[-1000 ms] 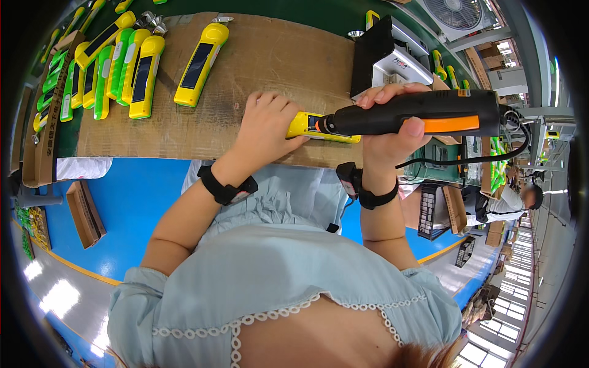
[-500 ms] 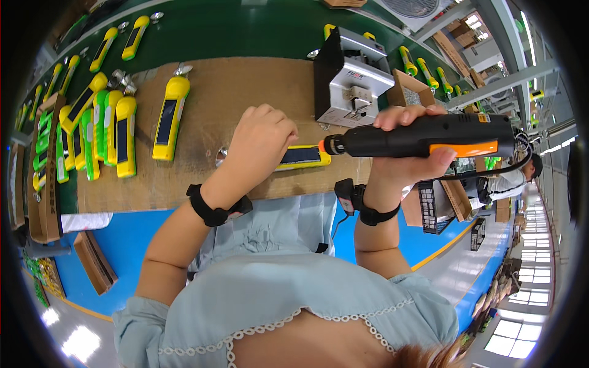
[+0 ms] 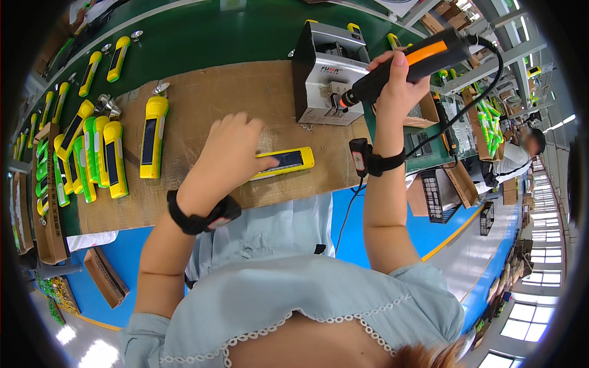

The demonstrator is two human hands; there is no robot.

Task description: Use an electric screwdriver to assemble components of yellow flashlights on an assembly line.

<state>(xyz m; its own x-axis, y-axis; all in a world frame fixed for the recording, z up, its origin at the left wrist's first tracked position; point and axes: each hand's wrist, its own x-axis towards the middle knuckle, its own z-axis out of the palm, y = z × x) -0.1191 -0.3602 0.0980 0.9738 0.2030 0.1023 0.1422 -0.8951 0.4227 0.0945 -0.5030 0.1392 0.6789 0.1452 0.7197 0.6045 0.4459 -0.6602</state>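
My right hand [image 3: 402,89] is wrapped round a black and orange electric screwdriver [image 3: 423,60]. The driver's tip meets the front of a silver and black screw feeder [image 3: 316,101]. On the cardboard sheet, a yellow solar flashlight [image 3: 291,161] lies sideways with its dark panel facing up. Over its left end bends my left hand [image 3: 230,147], thumb across the panel and the other fingers curled, holding it down. The hand hides that end. Another yellow solar flashlight [image 3: 153,138] lies farther left on the cardboard.
Several yellow and green flashlights [image 3: 115,159] crowd the left of the cardboard sheet [image 3: 196,86]. An open carton [image 3: 423,113] of small parts stands right of the feeder. The driver's cable [image 3: 485,92] loops down on the right. A co-worker [image 3: 515,159] is at the far right.
My right hand has raised the screwdriver from the flashlight's end and angled its tip onto the feeder. My left hand's thumb now stretches over the flashlight's panel.
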